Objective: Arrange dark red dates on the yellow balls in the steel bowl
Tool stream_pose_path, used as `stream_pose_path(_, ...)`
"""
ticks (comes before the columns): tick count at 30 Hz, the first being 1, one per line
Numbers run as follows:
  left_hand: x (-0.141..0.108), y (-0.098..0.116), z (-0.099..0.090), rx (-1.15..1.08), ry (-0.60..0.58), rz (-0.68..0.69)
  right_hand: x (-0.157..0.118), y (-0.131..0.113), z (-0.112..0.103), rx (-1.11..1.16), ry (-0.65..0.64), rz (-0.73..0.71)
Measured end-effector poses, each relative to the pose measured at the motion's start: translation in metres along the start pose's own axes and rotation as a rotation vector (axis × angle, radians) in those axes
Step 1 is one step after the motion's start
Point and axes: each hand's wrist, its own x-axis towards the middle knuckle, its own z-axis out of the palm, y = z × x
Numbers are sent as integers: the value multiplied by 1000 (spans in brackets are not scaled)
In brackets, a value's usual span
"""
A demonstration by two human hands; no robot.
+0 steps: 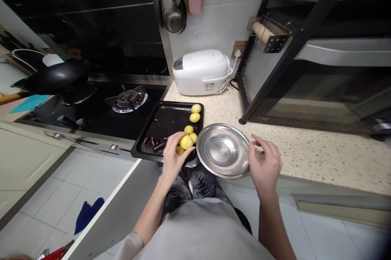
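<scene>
Between the thumb and fingers of my left hand (173, 158) is a yellow ball (186, 142), held over the right side of a black baking tray (171, 109). Several more yellow balls (194, 118) lie along that side of the tray, one of them partly hidden behind my fingers. Dark red oblong pieces (158, 147) are scattered at the tray's front left. My right hand (265, 162) grips the right rim of a shiny metal bowl (222, 150), which has nothing in it and stands right of the tray.
A white rice cooker (203, 71) stands behind the tray, its cord plugged into the wall. A gas stove (128, 99) with a black wok (61, 79) is at the left. A black rack (259, 77) with an oven (330, 93) fills the right. Below, a drawer (122, 203) stands open.
</scene>
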Motion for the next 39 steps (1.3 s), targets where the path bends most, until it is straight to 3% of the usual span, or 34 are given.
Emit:
stream_pose_path(1, 0, 6, -1, -23, 6, 23, -3, -11, 0, 67, -30, -51)
stream_pose_path(6, -13, 33, 10, -155, -76, 177, -22, -51, 15, 342, -478, -123)
stream_pose_path(12, -26, 39, 23, -212, -208, 229, -27, -52, 28, 378, -633, -38)
stream_pose_path(19, -21, 39, 17, -67, -402, 209, 0, -17, 32, 249, -543, 7)
stream_pose_path(27, -18, 37, 20, 96, -568, 328, 13, -2, 53, -188, -537, -70)
stream_pose_path(34, -17, 39, 17, 123, -594, 359, 16, -7, 52, -257, -503, -47)
stream_pose_path(39, -13, 39, 12, 112, -544, 371, 14, -8, 49, -245, -484, -47)
